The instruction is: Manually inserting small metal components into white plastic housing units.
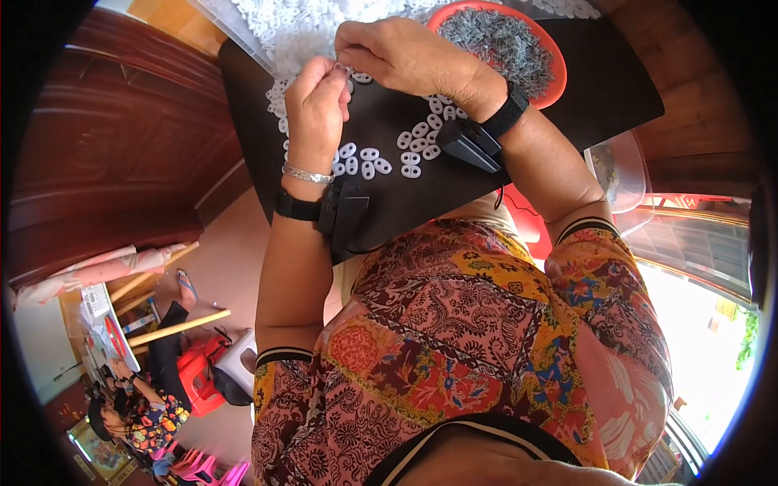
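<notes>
My left hand (316, 104) and my right hand (395, 53) meet over the far part of the dark table, fingertips pinched together. Something small is at the fingertips, too hidden to make out. Beneath and around them lie small white oval plastic pieces with two holes (411, 158), some in loose clusters between my forearms. Just right of my right hand, an orange-red bowl (559, 74) holds a heap of small grey metal-looking parts (506, 50). Beyond my hands, a clear plastic container (235, 36) is filled with many more white pieces.
The dark tabletop (600, 77) ends close to my body. Black wrist devices (344, 212) sit on both forearms. A clear plastic bin (620, 174) stands off the table's right side. At lower left, another person (150, 409) sits by a white table near a red stool (198, 377).
</notes>
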Demonstrator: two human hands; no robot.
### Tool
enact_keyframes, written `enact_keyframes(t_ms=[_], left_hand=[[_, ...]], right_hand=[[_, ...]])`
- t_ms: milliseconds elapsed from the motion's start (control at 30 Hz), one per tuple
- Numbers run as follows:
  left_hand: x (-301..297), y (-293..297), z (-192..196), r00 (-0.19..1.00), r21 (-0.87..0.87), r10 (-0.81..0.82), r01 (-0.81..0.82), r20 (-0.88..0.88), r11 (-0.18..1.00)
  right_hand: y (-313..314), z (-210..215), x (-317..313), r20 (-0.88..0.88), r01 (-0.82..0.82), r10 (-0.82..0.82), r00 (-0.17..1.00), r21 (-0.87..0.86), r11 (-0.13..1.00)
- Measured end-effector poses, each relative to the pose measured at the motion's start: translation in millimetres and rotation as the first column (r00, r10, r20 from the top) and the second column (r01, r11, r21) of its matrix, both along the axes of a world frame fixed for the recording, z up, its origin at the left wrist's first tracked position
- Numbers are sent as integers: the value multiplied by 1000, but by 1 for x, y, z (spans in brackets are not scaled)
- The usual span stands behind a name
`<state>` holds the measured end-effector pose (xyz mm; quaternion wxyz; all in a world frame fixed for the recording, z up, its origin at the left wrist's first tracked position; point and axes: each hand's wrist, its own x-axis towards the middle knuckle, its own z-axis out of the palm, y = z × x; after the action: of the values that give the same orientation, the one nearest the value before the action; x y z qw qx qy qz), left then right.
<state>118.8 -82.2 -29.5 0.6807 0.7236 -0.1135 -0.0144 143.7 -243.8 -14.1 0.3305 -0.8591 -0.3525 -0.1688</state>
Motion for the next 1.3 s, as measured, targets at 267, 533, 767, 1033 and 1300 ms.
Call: enact_keyframes(t_ms=[267, 533, 767, 1033, 1300], left_hand=[[0, 2, 1, 1000, -6, -29, 29, 3, 1000], [-2, -1, 1, 1000, -76, 11, -11, 7, 997], [7, 12, -3, 995, -176, 101, -96, 19, 980], [17, 23, -2, 965, -365, 263, -250, -14, 897], [16, 23, 1, 973, -357, 232, -211, 18, 910]], right_hand=[[-3, 17, -6, 60, -41, 44, 997, -57, 998], [4, 15, -12, 206, 34, -14, 979, -91, 995], [15, 19, -21, 378, 174, -139, 915, -59, 983], [21, -26, -4, 27, 72, -68, 997, -182, 981], [25, -31, -2, 3, 147, -158, 987, -379, 913]])
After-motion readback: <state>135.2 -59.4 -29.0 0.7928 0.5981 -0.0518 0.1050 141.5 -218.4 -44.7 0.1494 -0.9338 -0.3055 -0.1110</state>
